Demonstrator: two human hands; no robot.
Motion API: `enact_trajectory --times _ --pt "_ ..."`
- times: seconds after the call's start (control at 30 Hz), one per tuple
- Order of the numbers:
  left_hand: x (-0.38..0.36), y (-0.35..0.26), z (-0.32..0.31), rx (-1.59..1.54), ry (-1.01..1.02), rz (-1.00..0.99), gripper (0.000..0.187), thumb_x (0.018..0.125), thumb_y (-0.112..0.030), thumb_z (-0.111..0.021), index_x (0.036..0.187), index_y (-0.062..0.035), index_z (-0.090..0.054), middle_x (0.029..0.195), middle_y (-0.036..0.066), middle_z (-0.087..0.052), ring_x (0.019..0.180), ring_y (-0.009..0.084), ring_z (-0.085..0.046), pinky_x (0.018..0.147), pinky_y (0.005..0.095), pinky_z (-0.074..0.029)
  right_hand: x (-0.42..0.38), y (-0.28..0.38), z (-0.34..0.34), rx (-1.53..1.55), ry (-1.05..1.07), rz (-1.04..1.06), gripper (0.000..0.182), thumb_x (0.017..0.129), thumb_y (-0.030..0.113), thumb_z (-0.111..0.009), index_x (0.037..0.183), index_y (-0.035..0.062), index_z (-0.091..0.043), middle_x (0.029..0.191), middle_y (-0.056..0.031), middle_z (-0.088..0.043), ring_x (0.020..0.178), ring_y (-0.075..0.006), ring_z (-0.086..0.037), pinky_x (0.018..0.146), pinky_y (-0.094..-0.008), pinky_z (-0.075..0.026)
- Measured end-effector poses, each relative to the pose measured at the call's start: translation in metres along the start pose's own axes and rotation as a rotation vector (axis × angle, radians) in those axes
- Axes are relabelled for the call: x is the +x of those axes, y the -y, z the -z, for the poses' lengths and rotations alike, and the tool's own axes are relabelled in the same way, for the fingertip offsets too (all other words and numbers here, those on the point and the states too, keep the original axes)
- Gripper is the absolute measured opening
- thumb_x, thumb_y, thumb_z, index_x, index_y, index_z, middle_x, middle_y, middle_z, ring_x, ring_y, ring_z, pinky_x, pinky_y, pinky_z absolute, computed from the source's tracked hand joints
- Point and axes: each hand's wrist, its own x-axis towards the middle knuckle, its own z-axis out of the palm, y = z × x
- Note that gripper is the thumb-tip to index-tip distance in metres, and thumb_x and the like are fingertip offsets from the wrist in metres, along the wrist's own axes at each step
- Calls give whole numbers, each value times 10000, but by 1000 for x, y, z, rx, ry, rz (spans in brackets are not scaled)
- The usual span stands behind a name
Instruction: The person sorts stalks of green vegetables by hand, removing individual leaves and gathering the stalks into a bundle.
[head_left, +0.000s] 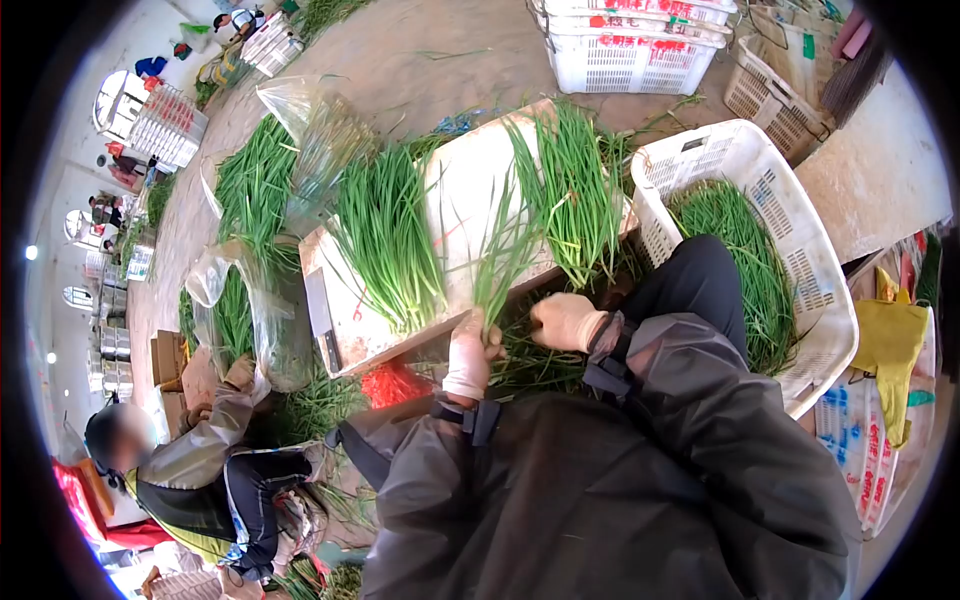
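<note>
My left hand (468, 355), in a pale glove, grips a small bunch of garlic chives (500, 262) by the lower ends at the near edge of a white-topped board (470, 180). To its right, my right hand (565, 320) is closed with the fingers curled down over loose greens; whatever is in it is hidden. On the board's left side lies a thick pile of chives (387, 240). Another pile (575, 195) lies on the right side, its stalk ends close to my right hand. Beneath the board's near edge is a bundle of red ties (395, 383).
A white basket (825, 290) holding chives stands by my right knee. Stacked white crates (635, 60) are beyond the board. Plastic bags (255, 310) with chives lie to the left, where a co-worker (200, 460) sits. A yellow glove (888, 345) hangs at far right.
</note>
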Motion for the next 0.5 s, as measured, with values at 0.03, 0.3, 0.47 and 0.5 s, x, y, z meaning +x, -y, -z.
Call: enact_trajectory --times 0.03,0.3,0.47,0.5 --pt "-1 0 -2 42 -7 -13 298 1063 -347 -526 977 -73 -606 650 -2 -535 505 89 -438 517 259 -439 4 0 5 142 -132 47 241 840 337 -677 915 128 -771 939 -151 -747 903 -362 -717 808 -450 -569" --pt "-6 9 -16 283 50 -24 260 1042 -248 -570 1136 -44 -699 701 0 -601 552 74 -495 523 224 -416 13 11 54 329 -488 -12 367 912 375 -669 1176 121 -653 997 -131 -728 924 -339 -703 794 -435 -556" --pt "-7 17 -20 398 69 -60 266 1041 -225 -586 1178 -24 -693 730 -5 -611 583 59 -497 544 216 -442 30 -18 19 27 -474 40 305 924 342 -644 1116 108 -680 975 -126 -724 899 -356 -698 779 -449 -560" --pt "-6 17 -19 402 73 -70 272 1041 -227 -589 1186 -22 -692 731 -5 -613 586 61 -501 545 215 -444 30 -17 22 10 -461 44 285 930 335 -637 1091 106 -690 967 -125 -724 891 -358 -698 775 -451 -561"
